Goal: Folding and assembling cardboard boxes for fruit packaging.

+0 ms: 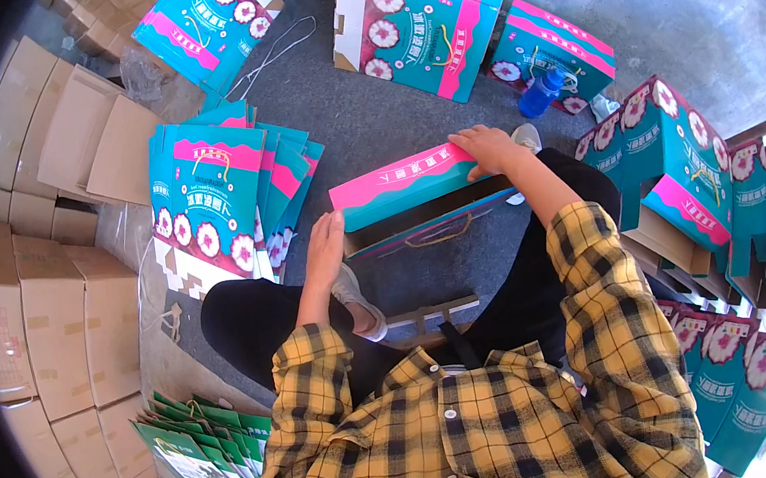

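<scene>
Brown cartons (54, 311) stacked far left of hands. Green bags (204, 444) nearer body, left of left forearm. Folded teal boxes (209, 183) piled just left of left hand. Left hand (323, 248): fingers extended, touching left end of open box (400, 181). Box lies between hands, pink side uppermost, opening toward body. Hands apart; right hand (490, 150) draped over box's right end, firmness of grip cannot tell. Blue bottle (538, 97) beyond right hand. More teal boxes (662, 140) right of right forearm.
</scene>
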The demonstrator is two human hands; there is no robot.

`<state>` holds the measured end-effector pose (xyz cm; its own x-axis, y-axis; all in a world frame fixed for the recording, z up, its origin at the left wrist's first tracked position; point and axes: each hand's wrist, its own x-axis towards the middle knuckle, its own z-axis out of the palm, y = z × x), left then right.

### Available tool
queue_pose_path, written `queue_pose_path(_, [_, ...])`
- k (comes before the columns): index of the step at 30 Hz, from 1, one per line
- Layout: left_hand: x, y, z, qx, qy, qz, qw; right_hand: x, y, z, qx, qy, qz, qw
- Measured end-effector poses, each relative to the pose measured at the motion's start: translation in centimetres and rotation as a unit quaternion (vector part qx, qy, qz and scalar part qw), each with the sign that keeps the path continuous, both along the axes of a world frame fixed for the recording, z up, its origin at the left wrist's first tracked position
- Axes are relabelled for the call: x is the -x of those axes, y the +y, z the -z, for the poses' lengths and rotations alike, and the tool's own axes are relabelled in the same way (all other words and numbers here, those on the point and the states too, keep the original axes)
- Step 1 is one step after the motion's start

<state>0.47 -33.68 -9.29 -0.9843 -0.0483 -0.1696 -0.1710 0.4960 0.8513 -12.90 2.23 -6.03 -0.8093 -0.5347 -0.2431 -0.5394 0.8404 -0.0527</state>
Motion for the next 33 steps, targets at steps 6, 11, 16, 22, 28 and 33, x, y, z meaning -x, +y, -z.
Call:
queue_pose_path(6, [1.0, 0.7, 1.8, -0.136, -0.057, -0.019, 0.989, -0.6, -2.3, 0.5, -0.041, -0.001, 0.013, 0.999])
queue_pose_path(11, [1.8, 0.1, 4.6, -0.087, -0.065, 0.041, 0.993, -0.8, -2.2, 1.3, -0.03, 0.041, 0.01, 0.999])
queue_pose_path(16, [2.0, 0.7, 4.1, 0.021, -0.078, 0.08, 0.993, -1.2, -1.7, 1.3, -0.024, 0.034, 0.021, 0.999])
queue_pose_path(22, [1.7, 0.8, 4.3, 0.075, -0.048, 0.09, 0.992, -1.3, -1.4, 1.4, -0.01, 0.045, 0.014, 0.999])
queue_pose_path(28, [1.6, 0.5, 5.0, 0.059, -0.027, 0.102, 0.993, -1.7, -1.2, 0.8, 0.006, 0.04, 0.014, 0.999])
queue_pose_path(33, [1.5, 0.8, 4.4, 0.052, -0.021, 0.101, 0.993, -0.1, 1.2, -2.3, 0.127, 0.091, 0.087, 0.984])
